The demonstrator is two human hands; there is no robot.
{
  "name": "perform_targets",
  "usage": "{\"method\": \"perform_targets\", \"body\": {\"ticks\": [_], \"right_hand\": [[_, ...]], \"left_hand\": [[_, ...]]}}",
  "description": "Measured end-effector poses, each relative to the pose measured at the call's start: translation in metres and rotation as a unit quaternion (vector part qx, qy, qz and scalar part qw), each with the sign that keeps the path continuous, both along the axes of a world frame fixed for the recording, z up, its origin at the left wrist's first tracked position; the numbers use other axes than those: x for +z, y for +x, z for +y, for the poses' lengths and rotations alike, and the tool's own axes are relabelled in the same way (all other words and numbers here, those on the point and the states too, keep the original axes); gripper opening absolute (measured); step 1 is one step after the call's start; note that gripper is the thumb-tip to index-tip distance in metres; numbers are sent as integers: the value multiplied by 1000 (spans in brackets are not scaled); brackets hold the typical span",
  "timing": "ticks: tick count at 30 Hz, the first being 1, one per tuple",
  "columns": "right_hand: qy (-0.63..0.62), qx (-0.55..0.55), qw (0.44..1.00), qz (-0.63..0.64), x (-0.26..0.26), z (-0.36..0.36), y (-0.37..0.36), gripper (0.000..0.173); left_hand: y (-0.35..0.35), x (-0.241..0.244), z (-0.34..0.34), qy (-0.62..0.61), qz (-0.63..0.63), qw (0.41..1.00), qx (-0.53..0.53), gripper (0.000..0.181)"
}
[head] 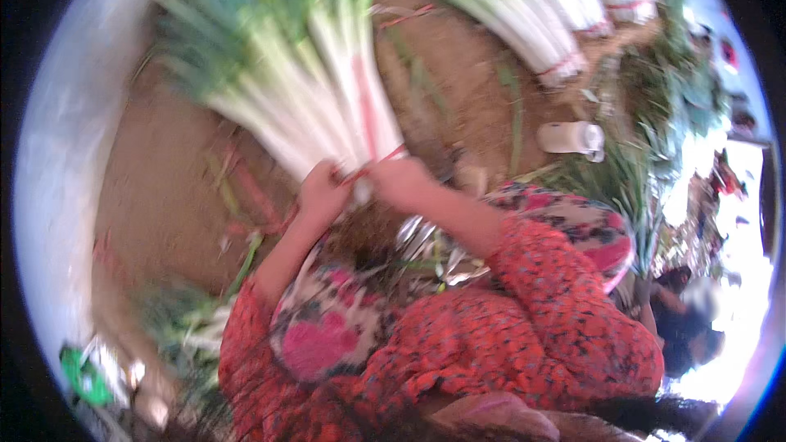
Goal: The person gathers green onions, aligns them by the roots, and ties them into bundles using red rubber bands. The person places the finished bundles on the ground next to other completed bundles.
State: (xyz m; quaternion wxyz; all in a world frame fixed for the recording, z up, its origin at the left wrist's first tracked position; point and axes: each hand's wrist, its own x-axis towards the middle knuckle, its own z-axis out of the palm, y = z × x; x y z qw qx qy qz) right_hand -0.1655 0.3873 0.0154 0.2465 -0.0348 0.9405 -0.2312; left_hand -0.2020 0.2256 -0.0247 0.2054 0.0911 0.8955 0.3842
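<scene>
A large bundle of leeks or long green onions (295,92) lies before me, its green tops fanned away and its white ends towards my body. Around the white ends runs a thin red tie (393,152). My left hand (325,190) grips the tie at the near left of the bundle. On the other side, my right hand (402,181) is closed on it too, against the white stalks. A red strip (363,101) lies lengthwise along the stalks. Blur hides the exact finger positions and whether the tie is knotted.
Tied leek bundles (546,43) lie at the upper right. A white lidded container (568,137) stands on the brown ground (159,178). Loose greens (614,178) are heaped at right, and more leeks (209,331) lie at lower left. Another person (688,325) sits at far right.
</scene>
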Motion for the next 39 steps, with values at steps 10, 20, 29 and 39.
{"method": "perform_targets", "body": {"ticks": [10, 20, 29, 39], "right_hand": [[63, 72, 989, 116, 8, 5, 2, 15], [-381, -305, 811, -323, 22, -12, 22, 29], [-292, -57, 945, -132, 41, -11, 30, 26], [-525, -33, 844, -106, 87, -15, 9, 29]], "left_hand": [[-6, 29, 3, 4, -45, 999, -25, 24], [0, 14, -1, 67, -12, 998, -14, 37], [-4, 25, -8, 91, -65, 992, -50, 30], [-3, 22, 3, 56, -65, 995, -44, 32]]}}
